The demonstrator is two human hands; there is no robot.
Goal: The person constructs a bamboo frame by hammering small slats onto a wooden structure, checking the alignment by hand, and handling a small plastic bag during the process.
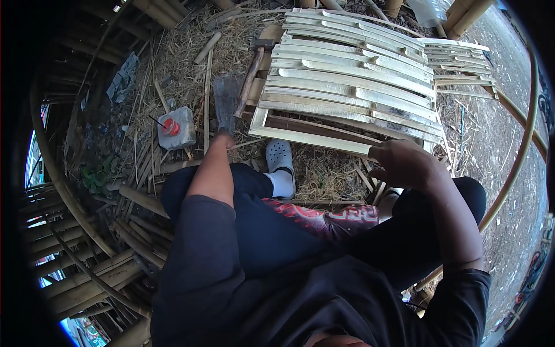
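In front of me lies a panel of pale bamboo slats [352,81], nailed in rows across a frame. My right hand [404,162] is at its near edge, fingers bent around the front slat, the thumb lower down. On the left, my left hand [223,139] reaches down to the near end of a clear plastic bag [225,101] on the ground; its fingers are dark and hidden. A hammer [250,81] with a wooden handle lies along the panel's left side, its head at the far end.
A red cup [170,127] with a thin stick in it stands on a stone block [177,136] at the left. Bamboo poles [141,199] lie beside my left leg. A smaller slatted piece [462,63] sits beyond the panel's right edge. A curved pole [523,144] rises at the right.
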